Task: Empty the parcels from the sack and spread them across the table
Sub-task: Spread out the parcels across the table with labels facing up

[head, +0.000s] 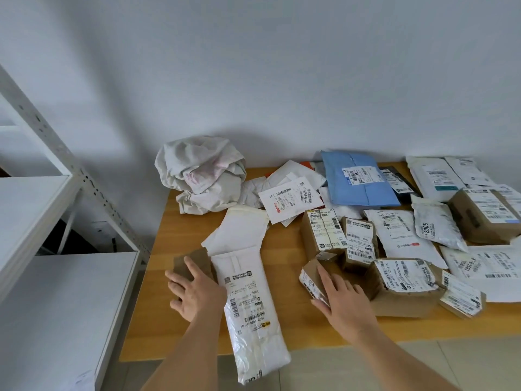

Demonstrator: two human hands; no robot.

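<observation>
While the crumpled white sack (201, 173) lies at the table's (158, 306) ten o'clock corner, parcels (394, 235) spread toward three o'clock. Left hand (197, 292) rests flat, fingers straight, on a brown box (187, 263); right hand (344, 300) presses flat-fingered on another brown box (311, 275).

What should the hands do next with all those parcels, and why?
Probably slide the small brown box under the right hand leftwards onto bare table: boxes there crowd together, while the left hand presses a brown parcel beside open wood.
</observation>
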